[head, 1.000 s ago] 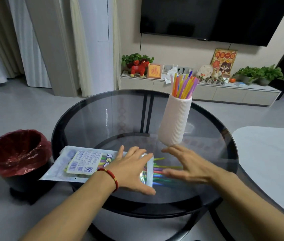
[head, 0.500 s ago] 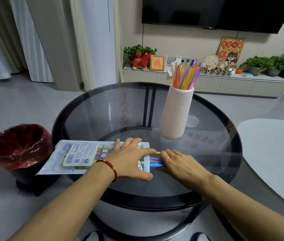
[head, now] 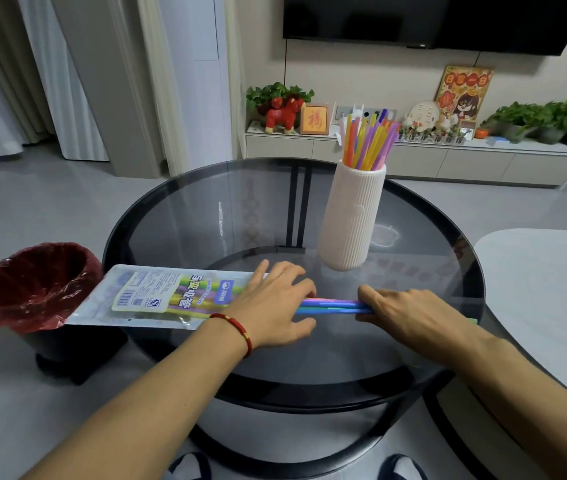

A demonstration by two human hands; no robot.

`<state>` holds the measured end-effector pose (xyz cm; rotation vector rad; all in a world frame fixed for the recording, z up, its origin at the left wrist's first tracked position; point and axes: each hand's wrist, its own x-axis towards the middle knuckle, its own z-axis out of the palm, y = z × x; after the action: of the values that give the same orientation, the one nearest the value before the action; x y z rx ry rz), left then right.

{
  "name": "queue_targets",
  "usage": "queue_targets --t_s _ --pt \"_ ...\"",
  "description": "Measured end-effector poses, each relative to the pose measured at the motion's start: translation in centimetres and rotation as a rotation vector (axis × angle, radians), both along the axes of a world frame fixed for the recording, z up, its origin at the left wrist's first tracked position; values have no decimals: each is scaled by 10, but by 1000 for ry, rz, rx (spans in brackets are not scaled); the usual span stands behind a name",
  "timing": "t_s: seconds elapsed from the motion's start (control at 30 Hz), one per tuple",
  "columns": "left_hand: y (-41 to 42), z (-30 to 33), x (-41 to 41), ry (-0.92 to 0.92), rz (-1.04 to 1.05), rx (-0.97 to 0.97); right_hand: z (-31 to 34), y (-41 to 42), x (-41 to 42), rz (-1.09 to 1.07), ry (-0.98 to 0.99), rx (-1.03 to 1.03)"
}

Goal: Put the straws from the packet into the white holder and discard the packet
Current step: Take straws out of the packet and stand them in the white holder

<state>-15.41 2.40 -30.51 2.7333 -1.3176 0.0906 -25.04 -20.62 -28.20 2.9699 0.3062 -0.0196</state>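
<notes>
Fingers [head: 367, 295] of the right hand [head: 410, 315] pinched around a bunch of straws [head: 334, 305], half out of the packet [head: 157, 295].

Left hand [head: 271, 304] lies flat with fingers spread, pinning the packet's open end to the glass table [head: 310, 393], gripping nothing. Packet's far end sticks out past the table edge, over the red-lined bin [head: 32, 285]. White holder [head: 353, 216] stands upright just behind the hands, already stuffed with colourful straws.

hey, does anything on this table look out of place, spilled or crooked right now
Nothing is spilled or damaged. The one oddity: the packet lies with its far end hanging past the glass table edge, over the red-lined bin. The left hand pins it while the right hand grips straws.
</notes>
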Motion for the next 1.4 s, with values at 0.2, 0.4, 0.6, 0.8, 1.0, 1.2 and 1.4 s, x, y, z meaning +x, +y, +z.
queue_targets --t_s 0.2,0.4,0.6,0.8,1.0,1.2,1.4 --pt "-29 8 -11 -97 -49 -167 31 -7 -18 -4 -371 -13" --pt "-49 28 -15 31 83 -475 36 3 -38 78 -982 491" --pt "-77 39 -32 109 54 -668 31 30 -16 -291 -496 1114" --pt "-91 48 -51 337 -16 -853 38 46 15 -345 -633 1299" --pt "-81 52 -41 440 2 -868 61 50 30 -272 -692 1425" --pt "-38 41 -8 381 209 -708 81 33 42 -159 -656 1482" --pt "-15 27 2 347 340 -605 42 44 49 -282 -498 1345"
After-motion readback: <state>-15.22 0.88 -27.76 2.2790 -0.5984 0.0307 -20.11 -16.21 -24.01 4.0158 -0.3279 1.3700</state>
